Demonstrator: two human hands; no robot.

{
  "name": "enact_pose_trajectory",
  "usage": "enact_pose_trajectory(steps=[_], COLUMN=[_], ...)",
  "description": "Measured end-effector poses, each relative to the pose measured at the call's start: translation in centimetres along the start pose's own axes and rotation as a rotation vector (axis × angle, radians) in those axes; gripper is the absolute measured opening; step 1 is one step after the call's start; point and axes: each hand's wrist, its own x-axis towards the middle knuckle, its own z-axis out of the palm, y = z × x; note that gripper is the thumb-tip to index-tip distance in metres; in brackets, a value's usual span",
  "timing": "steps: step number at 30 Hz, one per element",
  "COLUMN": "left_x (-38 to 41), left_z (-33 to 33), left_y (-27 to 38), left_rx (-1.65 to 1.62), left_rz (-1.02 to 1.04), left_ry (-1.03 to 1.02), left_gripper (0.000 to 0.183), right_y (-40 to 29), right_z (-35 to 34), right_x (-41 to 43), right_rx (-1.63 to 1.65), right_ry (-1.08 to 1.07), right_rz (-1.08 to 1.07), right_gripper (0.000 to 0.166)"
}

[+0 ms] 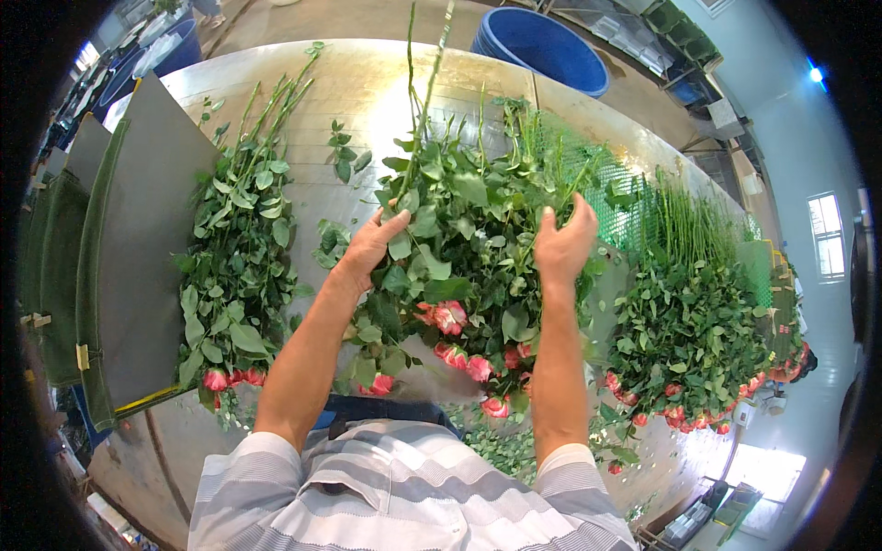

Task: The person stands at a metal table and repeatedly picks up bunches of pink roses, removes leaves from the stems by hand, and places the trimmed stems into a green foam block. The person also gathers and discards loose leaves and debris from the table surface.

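Before me a loose pile of roses [482,200] lies on a metal table [344,76], stems pointing away and pink-and-white blooms [448,317] towards me. At the pile's left side my left hand [372,251] pinches a long rose stem [426,103] between thumb and fingers. That stem rises above the others, and leaves partly cover my fingertips. My right hand [566,241] is at the pile's right side, thumb and forefinger apart beside some green stems. Whether it grips one of them, I cannot tell.
A smaller rose bunch [241,227] lies left, beside upright grey boards [151,248]. Right of the pile are green netting [613,213] and a large rose bunch [689,310]. Blue tubs [544,52] stand beyond the table. Fallen leaves [503,444] cover the floor near me.
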Motion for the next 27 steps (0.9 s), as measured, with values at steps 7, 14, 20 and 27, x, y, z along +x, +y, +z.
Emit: enact_pose_trajectory(steps=[7, 14, 20, 27], left_x=[-1.6, -3.9, -4.3, -4.3], left_z=[-1.9, -5.2, -4.8, -9.5], left_y=[2.3, 4.8, 4.1, -0.4], left_rx=[0.126, 0.583, 0.091, 0.604], left_rz=[0.011, 0.389, 0.575, 0.168], left_ry=[0.025, 0.242, 0.156, 0.656], left_gripper=[0.029, 0.038, 0.035, 0.058], right_y=[-7.0, -10.7, -11.3, -2.6], right_z=[12.5, 5.5, 6.0, 13.5], right_x=[-6.9, -4.8, -5.9, -11.5], right_rx=[1.076, 0.293, 0.263, -0.016], right_ry=[-0.791, -0.891, -0.768, -0.835], right_rz=[1.221, -0.010, -0.297, -0.019], right_gripper=[0.035, 0.028, 0.027, 0.032])
